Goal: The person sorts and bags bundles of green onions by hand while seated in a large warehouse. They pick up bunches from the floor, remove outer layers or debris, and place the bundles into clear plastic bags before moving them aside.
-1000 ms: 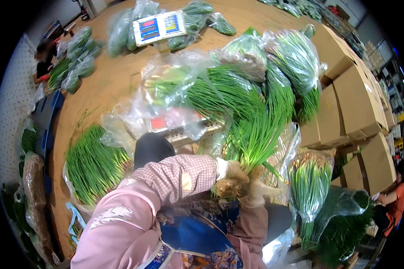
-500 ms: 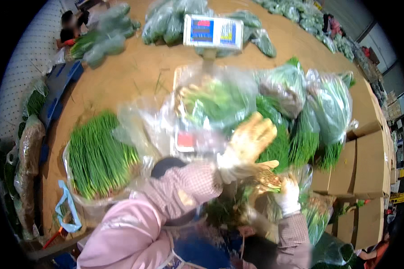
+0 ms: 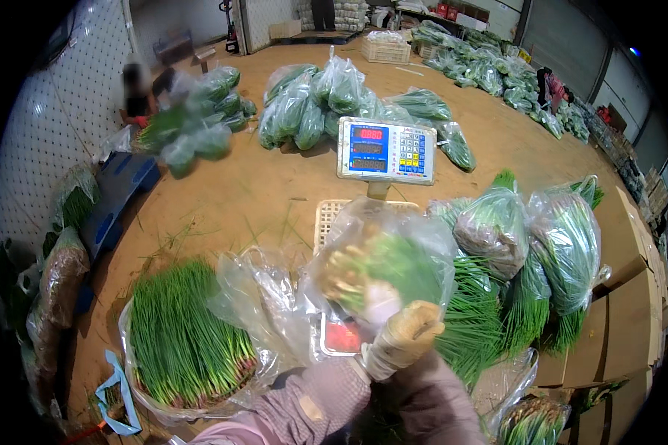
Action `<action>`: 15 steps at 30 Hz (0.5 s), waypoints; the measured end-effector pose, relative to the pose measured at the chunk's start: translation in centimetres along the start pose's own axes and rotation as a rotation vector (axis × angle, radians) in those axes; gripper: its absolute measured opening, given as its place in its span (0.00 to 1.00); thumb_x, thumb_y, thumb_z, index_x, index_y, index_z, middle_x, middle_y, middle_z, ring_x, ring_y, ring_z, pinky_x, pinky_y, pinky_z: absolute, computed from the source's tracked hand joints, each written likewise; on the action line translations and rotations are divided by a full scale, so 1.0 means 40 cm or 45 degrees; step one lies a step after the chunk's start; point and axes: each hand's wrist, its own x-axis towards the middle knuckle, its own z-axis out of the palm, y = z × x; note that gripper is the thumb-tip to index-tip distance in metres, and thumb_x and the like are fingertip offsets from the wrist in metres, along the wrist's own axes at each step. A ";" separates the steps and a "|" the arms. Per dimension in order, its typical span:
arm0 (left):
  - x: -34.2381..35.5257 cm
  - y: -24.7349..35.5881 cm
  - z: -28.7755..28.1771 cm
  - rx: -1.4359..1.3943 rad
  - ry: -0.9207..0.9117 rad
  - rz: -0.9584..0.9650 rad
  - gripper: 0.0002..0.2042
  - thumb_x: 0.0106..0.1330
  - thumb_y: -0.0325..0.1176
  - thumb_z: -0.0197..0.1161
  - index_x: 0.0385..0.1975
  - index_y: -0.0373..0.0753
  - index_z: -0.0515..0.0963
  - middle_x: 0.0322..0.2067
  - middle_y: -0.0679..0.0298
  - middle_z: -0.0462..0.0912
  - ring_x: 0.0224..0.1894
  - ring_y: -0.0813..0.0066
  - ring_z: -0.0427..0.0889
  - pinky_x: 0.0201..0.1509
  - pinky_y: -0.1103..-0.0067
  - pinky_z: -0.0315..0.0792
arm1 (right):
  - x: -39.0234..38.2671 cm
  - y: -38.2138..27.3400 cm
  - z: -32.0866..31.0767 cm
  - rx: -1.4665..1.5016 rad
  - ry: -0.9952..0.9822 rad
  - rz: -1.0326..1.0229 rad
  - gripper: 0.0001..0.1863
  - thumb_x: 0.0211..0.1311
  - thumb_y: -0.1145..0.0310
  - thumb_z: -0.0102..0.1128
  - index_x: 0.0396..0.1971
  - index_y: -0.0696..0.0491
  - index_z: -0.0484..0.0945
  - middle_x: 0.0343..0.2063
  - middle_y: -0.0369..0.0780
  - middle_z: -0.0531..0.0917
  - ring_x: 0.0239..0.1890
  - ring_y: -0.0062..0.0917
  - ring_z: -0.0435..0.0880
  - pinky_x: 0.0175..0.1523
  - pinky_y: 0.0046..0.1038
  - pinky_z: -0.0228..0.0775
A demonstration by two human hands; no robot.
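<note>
Both my hands hold a clear plastic bag of green chives (image 3: 386,267), blurred by motion, up in front of me. My left hand (image 3: 407,335), in a yellowish glove with a pink sleeve, grips the bag from below. My right hand (image 3: 381,300), in a whitish glove, presses against the bag's underside and is partly hidden by the plastic. Just below the bag lies the weighing scale's platform (image 3: 340,337). The scale's display head (image 3: 386,150) stands on a post beyond it.
An open bag of loose chives (image 3: 182,337) lies at my left, with empty plastic bags (image 3: 263,297) beside it. Filled chive bags (image 3: 564,245) lean against cardboard boxes (image 3: 631,311) on the right. More bagged greens (image 3: 312,104) lie on the brown floor, and a person (image 3: 137,93) sits far left.
The camera has tilted up, so the scale display sits nearer the middle. My hands have raised the bag of chives from my lap area to above the scale platform.
</note>
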 end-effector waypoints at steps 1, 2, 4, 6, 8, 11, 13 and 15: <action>0.005 -0.009 0.023 -0.022 0.098 0.097 0.02 0.56 0.22 0.56 0.29 0.34 0.72 0.31 0.59 0.76 0.32 0.73 0.74 0.37 0.80 0.71 | 0.022 -0.040 -0.042 0.408 0.249 0.198 0.26 0.55 0.53 0.51 0.47 0.57 0.65 0.44 0.46 0.72 0.48 0.34 0.70 0.53 0.40 0.62; -0.001 -0.025 0.013 0.007 0.130 0.100 0.03 0.54 0.20 0.55 0.28 0.34 0.72 0.31 0.58 0.77 0.32 0.73 0.75 0.38 0.80 0.71 | 0.021 -0.034 -0.103 0.877 0.439 0.289 0.27 0.55 0.54 0.50 0.49 0.57 0.63 0.46 0.46 0.70 0.49 0.34 0.68 0.54 0.40 0.60; 0.005 -0.065 0.009 0.000 0.183 0.147 0.06 0.51 0.17 0.53 0.27 0.34 0.73 0.32 0.57 0.77 0.33 0.73 0.75 0.40 0.80 0.71 | 0.006 -0.045 -0.158 1.201 0.534 0.305 0.29 0.56 0.54 0.49 0.53 0.57 0.59 0.49 0.47 0.68 0.53 0.35 0.66 0.57 0.39 0.57; 0.020 -0.057 0.007 -0.068 0.158 0.051 0.08 0.48 0.15 0.51 0.27 0.34 0.72 0.32 0.58 0.77 0.35 0.72 0.75 0.42 0.80 0.71 | 0.000 -0.069 -0.168 1.272 0.527 0.307 0.32 0.57 0.54 0.48 0.57 0.57 0.54 0.52 0.48 0.65 0.56 0.35 0.63 0.60 0.39 0.54; 0.016 -0.059 0.021 -0.095 0.134 -0.126 0.08 0.48 0.15 0.51 0.26 0.34 0.71 0.32 0.59 0.77 0.36 0.73 0.74 0.45 0.80 0.70 | -0.005 -0.087 -0.174 1.354 0.506 0.297 0.35 0.57 0.54 0.46 0.61 0.57 0.50 0.56 0.48 0.62 0.60 0.36 0.60 0.63 0.39 0.51; -0.002 -0.038 0.053 -0.527 0.038 -0.431 0.08 0.50 0.16 0.52 0.27 0.35 0.72 0.31 0.61 0.76 0.36 0.75 0.73 0.45 0.82 0.68 | -0.052 -0.086 -0.062 0.668 0.508 0.076 0.34 0.58 0.57 0.47 0.61 0.56 0.51 0.55 0.48 0.64 0.57 0.35 0.64 0.59 0.36 0.56; -0.013 -0.045 0.060 -0.053 0.045 -0.154 0.08 0.49 0.19 0.54 0.29 0.39 0.73 0.30 0.61 0.76 0.34 0.73 0.75 0.43 0.80 0.69 | -0.091 -0.068 0.005 -0.092 0.298 0.044 0.29 0.57 0.60 0.49 0.57 0.55 0.58 0.50 0.45 0.69 0.50 0.33 0.70 0.53 0.33 0.62; 0.007 0.009 0.089 0.170 0.015 -0.292 0.09 0.50 0.23 0.57 0.32 0.39 0.72 0.30 0.63 0.75 0.34 0.74 0.74 0.42 0.79 0.69 | -0.085 -0.192 -0.015 0.223 -0.024 0.295 0.23 0.56 0.63 0.51 0.51 0.54 0.64 0.45 0.43 0.72 0.42 0.30 0.73 0.46 0.30 0.65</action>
